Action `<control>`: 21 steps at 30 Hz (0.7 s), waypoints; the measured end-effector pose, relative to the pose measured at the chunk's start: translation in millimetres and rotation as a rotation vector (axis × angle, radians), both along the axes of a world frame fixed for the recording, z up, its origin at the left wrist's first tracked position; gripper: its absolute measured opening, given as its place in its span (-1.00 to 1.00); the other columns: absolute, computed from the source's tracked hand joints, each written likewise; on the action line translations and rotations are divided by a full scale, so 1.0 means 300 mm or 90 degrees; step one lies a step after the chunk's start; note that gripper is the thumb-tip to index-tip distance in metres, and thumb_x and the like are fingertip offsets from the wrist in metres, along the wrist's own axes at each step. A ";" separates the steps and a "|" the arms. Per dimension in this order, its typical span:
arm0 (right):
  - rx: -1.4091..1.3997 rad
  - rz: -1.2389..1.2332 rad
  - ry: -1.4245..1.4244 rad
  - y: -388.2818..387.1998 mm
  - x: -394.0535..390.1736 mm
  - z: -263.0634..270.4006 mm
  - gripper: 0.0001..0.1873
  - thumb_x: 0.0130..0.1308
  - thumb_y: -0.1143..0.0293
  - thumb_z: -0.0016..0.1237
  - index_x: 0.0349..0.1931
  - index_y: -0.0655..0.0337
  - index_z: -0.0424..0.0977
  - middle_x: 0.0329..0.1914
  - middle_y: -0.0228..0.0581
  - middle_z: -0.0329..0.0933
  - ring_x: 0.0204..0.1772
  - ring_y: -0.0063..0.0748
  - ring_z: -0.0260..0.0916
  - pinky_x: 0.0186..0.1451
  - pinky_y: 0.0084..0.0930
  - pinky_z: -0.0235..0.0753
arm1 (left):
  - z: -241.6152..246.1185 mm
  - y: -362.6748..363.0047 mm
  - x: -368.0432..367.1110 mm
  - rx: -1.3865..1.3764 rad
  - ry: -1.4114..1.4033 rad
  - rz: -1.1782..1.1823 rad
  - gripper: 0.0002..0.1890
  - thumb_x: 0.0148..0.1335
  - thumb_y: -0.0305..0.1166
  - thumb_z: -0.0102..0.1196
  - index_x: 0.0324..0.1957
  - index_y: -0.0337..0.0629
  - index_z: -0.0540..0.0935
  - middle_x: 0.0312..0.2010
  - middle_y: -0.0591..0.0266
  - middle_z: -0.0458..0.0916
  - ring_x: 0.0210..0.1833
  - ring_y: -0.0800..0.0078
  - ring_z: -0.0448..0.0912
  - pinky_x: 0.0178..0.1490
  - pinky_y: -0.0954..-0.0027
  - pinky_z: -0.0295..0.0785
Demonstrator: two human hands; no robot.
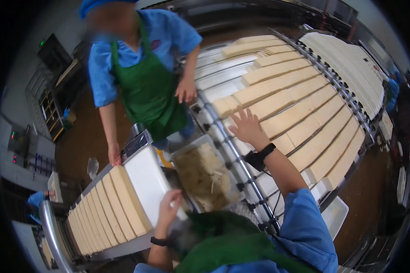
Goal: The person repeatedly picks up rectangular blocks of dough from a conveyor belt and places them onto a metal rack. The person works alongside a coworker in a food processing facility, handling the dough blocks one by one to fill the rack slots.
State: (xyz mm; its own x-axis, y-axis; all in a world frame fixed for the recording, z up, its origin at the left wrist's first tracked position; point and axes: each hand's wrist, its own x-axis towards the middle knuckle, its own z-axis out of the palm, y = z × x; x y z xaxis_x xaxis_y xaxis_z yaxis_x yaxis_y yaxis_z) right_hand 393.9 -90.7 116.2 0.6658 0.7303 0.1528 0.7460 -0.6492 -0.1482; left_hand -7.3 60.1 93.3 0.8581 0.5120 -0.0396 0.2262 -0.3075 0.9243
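Note:
My right hand, fingers spread, hovers at or rests on the near ends of long pale-yellow blocks that look like tofu. The blocks lie in rows on a wide conveyor; whether my fingertips touch one cannot be made out. My left hand is loosely curled with a gap at the thumb, beside the edge of a white belt; nothing shows in it. Left of that, a row of similar blocks lies side by side on the same narrow conveyor.
Across from me, a co-worker in a green apron has one hand at the end of the nearest block. A plastic tub holding pale scraps stands between the conveyors. A steel rail edges the wide conveyor. White sheeting lies beyond it.

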 end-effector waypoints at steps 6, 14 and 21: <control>-0.001 0.010 -0.040 0.277 -0.007 -0.057 -0.43 0.35 -0.15 -0.35 0.23 -0.09 0.36 0.51 -0.20 -0.05 0.49 0.25 -0.18 0.40 0.31 -0.16 | -0.014 -0.048 -0.343 -0.073 -0.006 0.202 -0.83 0.30 -0.45 0.06 -0.10 -0.26 0.56 -0.24 0.25 0.59 -0.11 0.48 0.54 0.01 0.41 0.44; -0.089 -0.180 -0.007 0.322 0.020 -0.061 -0.33 0.34 -0.19 -0.40 0.26 0.05 0.33 0.55 -0.11 -0.21 0.53 0.24 -0.28 0.42 0.34 -0.29 | -0.101 -0.060 -0.678 -0.035 0.048 0.295 -0.78 0.33 -0.41 0.03 -0.04 -0.28 0.54 -0.20 0.24 0.59 -0.12 0.47 0.53 0.00 0.43 0.43; 0.212 0.181 0.040 0.185 -0.469 -0.002 -0.68 0.15 0.26 0.10 -0.15 0.25 0.52 -0.04 -0.06 0.51 0.08 -0.02 0.40 0.16 -0.14 0.32 | -0.236 0.018 -0.903 -0.053 0.072 0.537 -0.79 0.31 -0.45 0.00 -0.04 -0.27 0.53 -0.24 0.26 0.58 -0.20 0.54 0.53 -0.09 0.48 0.45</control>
State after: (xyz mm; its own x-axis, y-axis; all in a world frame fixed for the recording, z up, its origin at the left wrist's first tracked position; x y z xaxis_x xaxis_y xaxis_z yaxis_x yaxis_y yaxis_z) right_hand 253.0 -35.2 115.6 0.4613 0.8037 0.3758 0.8708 -0.3291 -0.3653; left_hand -278.1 65.6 22.4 0.1802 0.9692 -0.1676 0.4413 0.0726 0.8944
